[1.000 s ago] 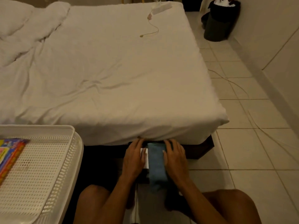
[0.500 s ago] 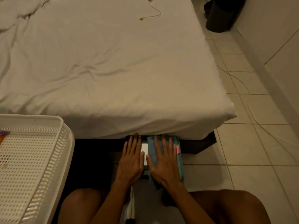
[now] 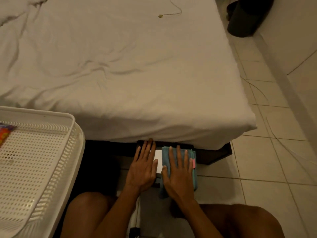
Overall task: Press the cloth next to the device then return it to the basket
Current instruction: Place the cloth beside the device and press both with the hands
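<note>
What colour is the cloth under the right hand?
Light blue cloth, with a pink tag at its edge; head view.

Both hands flat, fingers spread: left [image 3: 143, 170], right [image 3: 178, 174], seemingly pressing.

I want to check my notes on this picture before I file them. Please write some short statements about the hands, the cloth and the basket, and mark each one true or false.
1. The right hand lies flat on the blue cloth. True.
2. The cloth is inside the white basket. False: it lies on the floor at the foot of the bed, beside the device.
3. The left hand rests on the device. True.
4. The basket is to the person's right. False: it is to the left.
5. The cloth has a pink tag. True.
</note>
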